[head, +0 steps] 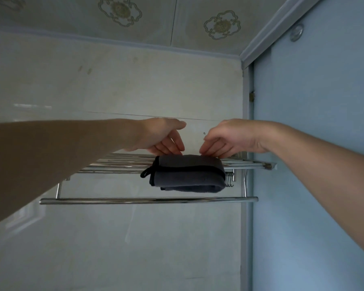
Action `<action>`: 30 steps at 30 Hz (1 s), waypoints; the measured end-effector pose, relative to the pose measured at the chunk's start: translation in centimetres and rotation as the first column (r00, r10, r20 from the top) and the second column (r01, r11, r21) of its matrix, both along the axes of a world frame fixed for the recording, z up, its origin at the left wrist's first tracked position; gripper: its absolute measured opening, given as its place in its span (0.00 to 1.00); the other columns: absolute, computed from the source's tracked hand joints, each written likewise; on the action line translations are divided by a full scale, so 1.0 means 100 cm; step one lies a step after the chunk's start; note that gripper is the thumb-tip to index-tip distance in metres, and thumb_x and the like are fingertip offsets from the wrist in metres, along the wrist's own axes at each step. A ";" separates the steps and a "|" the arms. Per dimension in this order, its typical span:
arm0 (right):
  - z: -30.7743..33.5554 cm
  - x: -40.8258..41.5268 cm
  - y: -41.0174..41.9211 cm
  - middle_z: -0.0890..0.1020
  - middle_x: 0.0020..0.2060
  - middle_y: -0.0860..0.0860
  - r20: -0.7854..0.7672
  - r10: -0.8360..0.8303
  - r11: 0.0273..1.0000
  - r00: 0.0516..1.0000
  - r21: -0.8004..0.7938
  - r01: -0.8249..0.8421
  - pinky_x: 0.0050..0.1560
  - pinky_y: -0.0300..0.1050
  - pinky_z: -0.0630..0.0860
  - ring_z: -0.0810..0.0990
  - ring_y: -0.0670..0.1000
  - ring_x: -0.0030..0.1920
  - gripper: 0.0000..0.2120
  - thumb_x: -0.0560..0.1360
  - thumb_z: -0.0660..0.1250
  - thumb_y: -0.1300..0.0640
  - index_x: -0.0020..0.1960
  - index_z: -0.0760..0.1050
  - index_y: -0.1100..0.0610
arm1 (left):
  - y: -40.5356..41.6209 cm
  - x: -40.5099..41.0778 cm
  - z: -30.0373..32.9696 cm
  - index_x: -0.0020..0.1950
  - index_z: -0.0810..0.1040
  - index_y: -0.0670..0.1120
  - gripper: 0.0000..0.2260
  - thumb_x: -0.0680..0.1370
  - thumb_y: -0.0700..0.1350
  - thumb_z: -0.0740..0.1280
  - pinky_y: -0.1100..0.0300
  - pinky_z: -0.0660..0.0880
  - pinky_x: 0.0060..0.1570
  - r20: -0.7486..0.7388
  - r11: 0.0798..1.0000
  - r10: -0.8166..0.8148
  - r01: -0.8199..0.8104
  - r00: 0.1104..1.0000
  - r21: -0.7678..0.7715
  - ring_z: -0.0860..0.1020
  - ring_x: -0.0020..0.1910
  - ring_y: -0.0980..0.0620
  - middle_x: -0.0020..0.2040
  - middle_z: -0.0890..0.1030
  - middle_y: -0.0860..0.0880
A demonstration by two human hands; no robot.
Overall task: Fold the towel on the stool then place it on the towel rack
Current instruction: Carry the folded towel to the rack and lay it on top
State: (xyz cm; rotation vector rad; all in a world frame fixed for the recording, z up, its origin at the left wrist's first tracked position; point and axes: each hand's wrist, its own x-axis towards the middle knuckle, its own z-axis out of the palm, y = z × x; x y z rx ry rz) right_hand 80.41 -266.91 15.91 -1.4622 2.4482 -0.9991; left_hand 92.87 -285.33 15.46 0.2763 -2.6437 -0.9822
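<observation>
We see both forearms cut off by the frame's side edges. The towel (187, 173) hides the middle of the towel rack (147, 200) shelf bars, and its top face is out of sight from below. Fingertips of the left hand (164, 137) and right hand (229, 137) meet its upper edge; whether they grip we cannot tell.

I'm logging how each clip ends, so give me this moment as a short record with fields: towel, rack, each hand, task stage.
towel: dark grey towel, folded, lying on the top shelf of the rack, front edge overhanging, black loop at its left end
rack: chrome towel rack on the wall, slatted shelf above a single front bar
left hand: left hand open, fingertips at the towel's back left edge
right hand: right hand open, fingertips at its back right edge
task stage: towel folded and on the rack
</observation>
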 end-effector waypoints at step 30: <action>-0.007 -0.009 -0.003 0.87 0.51 0.42 -0.445 0.084 0.993 0.891 0.108 -0.040 0.63 0.46 0.77 0.84 0.44 0.54 0.16 0.72 0.78 0.51 0.59 0.84 0.49 | -0.003 0.013 -0.021 0.44 0.83 0.60 0.14 0.66 0.67 0.71 0.58 0.79 0.50 -0.190 0.802 0.009 -0.121 0.982 -0.585 0.81 0.44 0.64 0.42 0.84 0.63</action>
